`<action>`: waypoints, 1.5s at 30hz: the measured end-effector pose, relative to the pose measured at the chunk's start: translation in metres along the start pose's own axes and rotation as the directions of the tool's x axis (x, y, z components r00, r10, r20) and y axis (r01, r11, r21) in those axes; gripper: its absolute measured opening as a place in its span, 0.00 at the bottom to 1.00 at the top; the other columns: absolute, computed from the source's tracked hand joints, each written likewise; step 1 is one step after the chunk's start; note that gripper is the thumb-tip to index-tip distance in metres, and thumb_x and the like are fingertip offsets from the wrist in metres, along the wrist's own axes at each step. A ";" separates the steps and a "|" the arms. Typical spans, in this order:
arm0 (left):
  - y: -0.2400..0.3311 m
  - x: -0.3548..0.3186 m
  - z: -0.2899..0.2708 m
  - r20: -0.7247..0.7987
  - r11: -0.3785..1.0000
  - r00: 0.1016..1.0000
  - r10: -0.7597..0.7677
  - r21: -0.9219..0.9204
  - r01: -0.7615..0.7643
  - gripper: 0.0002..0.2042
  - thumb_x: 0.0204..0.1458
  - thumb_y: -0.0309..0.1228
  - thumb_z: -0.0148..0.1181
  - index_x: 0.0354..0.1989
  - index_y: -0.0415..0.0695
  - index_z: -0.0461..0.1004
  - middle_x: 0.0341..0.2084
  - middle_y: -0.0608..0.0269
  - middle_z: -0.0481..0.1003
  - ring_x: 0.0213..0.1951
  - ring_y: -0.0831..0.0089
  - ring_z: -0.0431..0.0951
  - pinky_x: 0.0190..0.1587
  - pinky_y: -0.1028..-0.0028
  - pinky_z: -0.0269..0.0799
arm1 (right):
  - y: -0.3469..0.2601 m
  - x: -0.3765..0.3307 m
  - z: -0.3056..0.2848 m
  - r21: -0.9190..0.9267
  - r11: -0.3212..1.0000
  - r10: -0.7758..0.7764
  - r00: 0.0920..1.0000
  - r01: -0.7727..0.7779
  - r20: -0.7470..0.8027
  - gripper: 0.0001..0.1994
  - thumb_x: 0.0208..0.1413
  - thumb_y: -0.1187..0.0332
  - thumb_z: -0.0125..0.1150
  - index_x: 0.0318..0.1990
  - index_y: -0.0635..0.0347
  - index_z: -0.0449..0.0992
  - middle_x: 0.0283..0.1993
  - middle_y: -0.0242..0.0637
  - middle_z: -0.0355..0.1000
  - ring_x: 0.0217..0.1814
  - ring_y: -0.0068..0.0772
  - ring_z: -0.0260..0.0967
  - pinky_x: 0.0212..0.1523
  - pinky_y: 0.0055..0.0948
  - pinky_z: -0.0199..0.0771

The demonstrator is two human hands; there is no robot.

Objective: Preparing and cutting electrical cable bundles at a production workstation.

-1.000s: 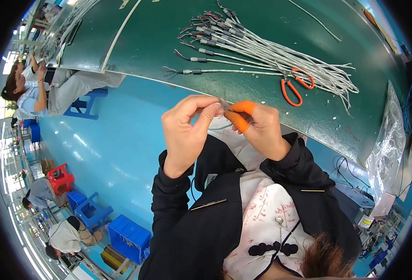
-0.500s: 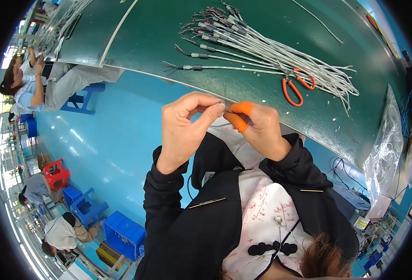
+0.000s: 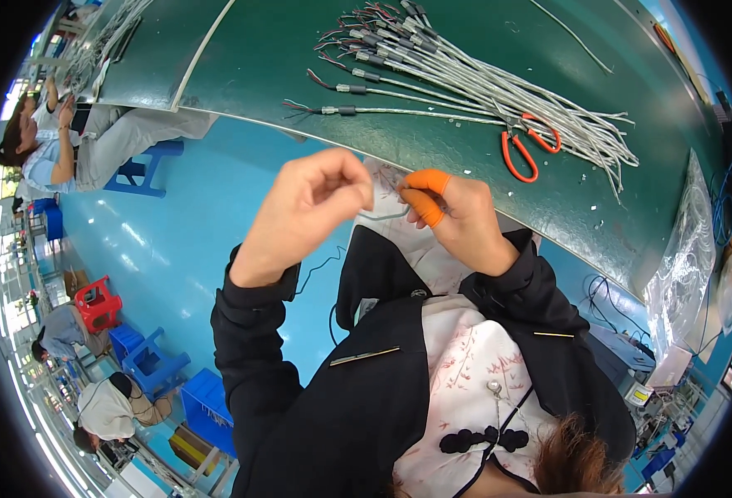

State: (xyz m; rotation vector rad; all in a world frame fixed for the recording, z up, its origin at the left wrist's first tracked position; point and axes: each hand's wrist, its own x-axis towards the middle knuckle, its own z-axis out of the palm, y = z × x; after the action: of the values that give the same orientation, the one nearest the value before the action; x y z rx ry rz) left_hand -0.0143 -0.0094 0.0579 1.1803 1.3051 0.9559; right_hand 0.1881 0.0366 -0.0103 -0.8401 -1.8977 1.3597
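Observation:
My right hand (image 3: 464, 217), with orange finger cots on its thumb and forefinger, pinches a thin grey cable (image 3: 386, 217) just off the table's near edge. The cable runs left behind my other hand, and a thin dark strand shows again below that wrist. My left hand (image 3: 303, 212) is raised to the left, a short gap from the right one. Its thumb and fingers are curled together; whatever lies between them is too small to make out. Beyond my hands, a bundle of silvery cables (image 3: 482, 79) lies on the table, with grey sleeves and stripped coloured wire ends toward the left.
Orange-handled cutters (image 3: 519, 158) lie against the bundle on the green table (image 3: 250, 75). Small white scraps dot the surface near its front edge. Clear plastic bags (image 3: 681, 249) hang at the right. A co-worker (image 3: 42, 145) sits at the left end; blue stools and bins stand behind.
My left hand has pulled away to the left from my right fingertips, where the two met before. More of the grey cable shows between them. The right hand has barely moved.

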 end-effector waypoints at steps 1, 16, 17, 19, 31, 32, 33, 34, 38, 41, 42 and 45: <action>0.000 0.002 -0.002 0.031 0.989 0.997 -0.066 -0.130 0.069 0.05 0.49 0.23 0.60 0.32 0.36 0.72 0.28 0.65 0.74 0.30 0.81 0.71 0.33 0.80 0.68 | 0.000 0.000 -0.001 -0.001 1.000 0.003 1.000 -0.003 -0.004 0.05 0.54 0.79 0.58 0.38 0.68 0.72 0.27 0.37 0.73 0.23 0.21 0.71 0.24 0.20 0.71; -0.029 0.013 0.035 -0.182 0.996 0.981 0.069 0.071 -0.057 0.05 0.46 0.22 0.61 0.31 0.34 0.75 0.24 0.62 0.75 0.27 0.79 0.75 0.32 0.79 0.70 | 0.006 0.001 -0.008 -0.070 0.995 -0.072 0.997 0.073 0.016 0.05 0.53 0.78 0.59 0.37 0.68 0.72 0.27 0.35 0.73 0.23 0.20 0.70 0.24 0.18 0.70; -0.028 0.014 0.034 -0.177 0.993 0.980 0.086 0.089 -0.071 0.04 0.46 0.21 0.61 0.29 0.33 0.75 0.24 0.62 0.75 0.26 0.79 0.75 0.31 0.79 0.70 | 0.005 0.000 -0.008 -0.070 0.995 -0.070 0.997 0.071 0.016 0.05 0.53 0.78 0.59 0.37 0.68 0.72 0.27 0.35 0.73 0.23 0.20 0.70 0.24 0.18 0.70; -0.026 0.014 0.032 -0.152 0.992 0.985 0.087 0.105 -0.071 0.03 0.47 0.21 0.60 0.29 0.33 0.74 0.24 0.62 0.75 0.27 0.79 0.75 0.33 0.79 0.71 | 0.000 0.000 -0.008 0.155 0.981 0.108 0.991 -0.119 0.081 0.04 0.55 0.76 0.57 0.37 0.68 0.72 0.26 0.35 0.73 0.22 0.20 0.71 0.22 0.18 0.69; -0.016 0.017 0.017 -0.139 0.936 0.972 0.188 0.326 -0.134 0.03 0.46 0.20 0.58 0.28 0.34 0.71 0.25 0.62 0.75 0.27 0.79 0.73 0.34 0.79 0.70 | -0.001 0.007 -0.023 0.594 0.618 0.327 0.855 -0.515 0.402 0.08 0.59 0.71 0.51 0.36 0.68 0.73 0.26 0.38 0.73 0.20 0.20 0.69 0.19 0.17 0.67; -0.018 0.018 0.016 -0.213 0.937 0.949 0.230 0.312 -0.157 0.04 0.43 0.19 0.59 0.28 0.34 0.71 0.24 0.62 0.74 0.26 0.78 0.73 0.32 0.78 0.70 | -0.001 0.007 -0.024 0.585 0.632 0.324 0.859 -0.508 0.396 0.08 0.59 0.71 0.51 0.36 0.68 0.73 0.26 0.38 0.73 0.20 0.20 0.69 0.20 0.17 0.67; -0.019 0.018 0.015 -0.287 0.937 0.919 0.270 0.300 -0.181 0.05 0.41 0.19 0.60 0.27 0.35 0.72 0.22 0.62 0.74 0.25 0.77 0.74 0.30 0.78 0.69 | -0.001 0.008 -0.023 0.585 0.631 0.325 0.859 -0.509 0.395 0.08 0.59 0.71 0.51 0.36 0.68 0.73 0.26 0.38 0.73 0.20 0.20 0.69 0.20 0.17 0.67; -0.017 0.018 0.017 -0.288 0.936 0.919 0.270 0.301 -0.181 0.05 0.41 0.19 0.60 0.27 0.35 0.72 0.22 0.62 0.74 0.25 0.77 0.74 0.30 0.78 0.69 | -0.001 0.008 -0.023 0.561 0.665 0.321 0.867 -0.493 0.382 0.08 0.59 0.71 0.51 0.36 0.68 0.73 0.26 0.38 0.73 0.20 0.20 0.69 0.20 0.17 0.67; -0.011 0.022 0.030 -0.290 0.933 0.901 0.322 0.261 -0.249 0.06 0.41 0.19 0.61 0.29 0.35 0.73 0.24 0.60 0.75 0.28 0.72 0.75 0.31 0.75 0.71 | -0.001 0.008 -0.022 0.501 0.733 0.313 0.883 -0.459 0.350 0.07 0.59 0.73 0.51 0.36 0.68 0.73 0.27 0.37 0.73 0.20 0.19 0.69 0.20 0.17 0.67; -0.013 0.023 0.023 0.039 0.759 0.889 0.457 0.505 -0.412 0.11 0.41 0.17 0.62 0.35 0.36 0.75 0.29 0.58 0.76 0.29 0.71 0.76 0.33 0.76 0.71 | -0.003 0.008 -0.020 0.481 0.747 0.312 0.881 -0.459 0.356 0.07 0.59 0.73 0.51 0.37 0.68 0.73 0.27 0.37 0.73 0.21 0.19 0.69 0.20 0.17 0.66; -0.013 0.023 0.020 0.039 0.758 0.889 0.457 0.505 -0.412 0.11 0.41 0.17 0.62 0.35 0.36 0.75 0.29 0.58 0.76 0.29 0.71 0.76 0.33 0.76 0.71 | -0.003 0.007 -0.020 0.472 0.751 0.305 0.876 -0.462 0.373 0.06 0.59 0.73 0.51 0.37 0.68 0.73 0.27 0.37 0.73 0.21 0.19 0.68 0.20 0.17 0.66; -0.008 0.022 0.010 0.199 0.593 0.872 0.446 0.664 -0.455 0.11 0.41 0.17 0.62 0.36 0.36 0.74 0.28 0.56 0.76 0.27 0.67 0.75 0.32 0.75 0.71 | -0.003 0.009 -0.022 0.454 0.762 0.290 0.869 -0.463 0.400 0.06 0.59 0.73 0.52 0.37 0.68 0.73 0.27 0.36 0.73 0.21 0.19 0.68 0.20 0.17 0.66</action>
State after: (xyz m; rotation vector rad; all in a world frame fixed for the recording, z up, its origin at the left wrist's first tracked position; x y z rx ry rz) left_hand -0.0032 0.0096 0.0450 2.1983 1.4318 0.8036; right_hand 0.2003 0.0548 -0.0004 -0.7737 -1.4483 2.2628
